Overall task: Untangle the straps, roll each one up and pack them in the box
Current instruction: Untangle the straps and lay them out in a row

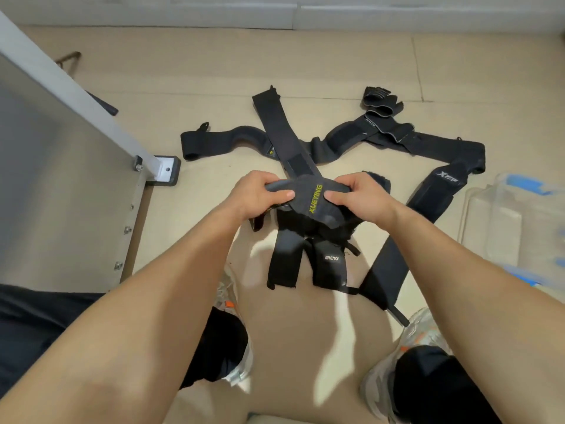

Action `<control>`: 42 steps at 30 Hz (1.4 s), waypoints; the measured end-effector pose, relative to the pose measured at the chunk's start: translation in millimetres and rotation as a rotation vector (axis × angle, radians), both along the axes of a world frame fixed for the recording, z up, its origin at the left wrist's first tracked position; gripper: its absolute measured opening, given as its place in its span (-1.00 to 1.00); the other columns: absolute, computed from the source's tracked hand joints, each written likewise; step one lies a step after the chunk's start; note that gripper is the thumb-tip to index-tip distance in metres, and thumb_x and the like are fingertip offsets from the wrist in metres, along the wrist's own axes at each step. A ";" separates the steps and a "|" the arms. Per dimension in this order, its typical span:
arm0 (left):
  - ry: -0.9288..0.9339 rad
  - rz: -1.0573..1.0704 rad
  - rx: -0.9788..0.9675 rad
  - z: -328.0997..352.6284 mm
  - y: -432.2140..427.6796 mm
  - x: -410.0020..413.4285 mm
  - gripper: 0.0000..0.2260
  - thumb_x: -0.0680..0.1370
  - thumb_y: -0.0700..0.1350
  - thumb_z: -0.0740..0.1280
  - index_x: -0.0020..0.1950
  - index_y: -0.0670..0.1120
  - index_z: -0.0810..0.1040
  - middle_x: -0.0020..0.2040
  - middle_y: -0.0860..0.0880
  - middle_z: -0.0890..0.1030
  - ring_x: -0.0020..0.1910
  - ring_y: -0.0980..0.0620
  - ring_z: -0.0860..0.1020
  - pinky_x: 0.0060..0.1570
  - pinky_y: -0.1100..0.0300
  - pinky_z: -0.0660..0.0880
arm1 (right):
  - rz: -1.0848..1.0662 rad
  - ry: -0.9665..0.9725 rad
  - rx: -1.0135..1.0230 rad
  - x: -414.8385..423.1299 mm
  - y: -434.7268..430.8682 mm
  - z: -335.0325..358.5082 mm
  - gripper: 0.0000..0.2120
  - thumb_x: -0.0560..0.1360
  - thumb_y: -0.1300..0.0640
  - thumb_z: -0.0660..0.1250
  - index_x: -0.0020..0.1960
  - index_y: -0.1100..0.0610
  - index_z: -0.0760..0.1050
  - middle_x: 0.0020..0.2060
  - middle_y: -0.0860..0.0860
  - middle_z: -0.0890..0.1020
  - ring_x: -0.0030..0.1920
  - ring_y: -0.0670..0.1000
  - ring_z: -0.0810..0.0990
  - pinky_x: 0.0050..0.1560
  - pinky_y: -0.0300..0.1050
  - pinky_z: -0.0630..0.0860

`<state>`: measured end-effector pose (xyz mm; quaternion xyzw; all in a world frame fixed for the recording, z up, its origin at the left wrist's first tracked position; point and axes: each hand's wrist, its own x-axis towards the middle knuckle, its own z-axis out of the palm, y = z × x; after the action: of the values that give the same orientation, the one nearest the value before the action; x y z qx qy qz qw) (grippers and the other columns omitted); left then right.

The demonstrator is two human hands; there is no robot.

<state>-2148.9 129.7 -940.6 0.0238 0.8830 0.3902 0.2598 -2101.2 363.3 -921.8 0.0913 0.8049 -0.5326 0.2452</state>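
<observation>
A black strap [315,198] with yellow XUEYING lettering is held above the floor between both hands. My left hand [256,194] grips its left end, thumb on top. My right hand [357,194] grips its right end. That strap runs away from me across the floor [281,123]. Below the hands hang or lie more black straps, one marked MCYO [331,261]. A long black strap with XTEP lettering [440,185] lies to the right. Another strap [220,142] lies at the back left. The clear plastic box [516,224] with blue clips stands at the right edge.
A black fingerless glove [379,102] lies at the back right on the beige tiled floor. A metal cabinet or panel [61,179] with a bracket foot [163,171] stands on the left. My shoes [406,347] and knees are at the bottom.
</observation>
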 end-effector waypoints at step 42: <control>-0.066 -0.110 -0.342 -43.7 15.1 61.1 -0.76 0.54 -0.08 0.36 0.18 0.13 0.62 0.23 0.00 0.63 0.28 -0.16 0.50 0.28 0.05 0.46 | -0.905 0.306 -0.926 -73.7 26.0 158.1 -0.83 0.70 0.17 0.21 0.11 0.16 0.57 0.07 0.18 0.73 0.05 0.22 0.73 0.08 0.34 0.63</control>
<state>-2087.8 144.8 -984.3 0.0146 0.9248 0.2200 0.3100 -2174.9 389.3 -763.8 0.2289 0.4010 -0.8807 -0.1058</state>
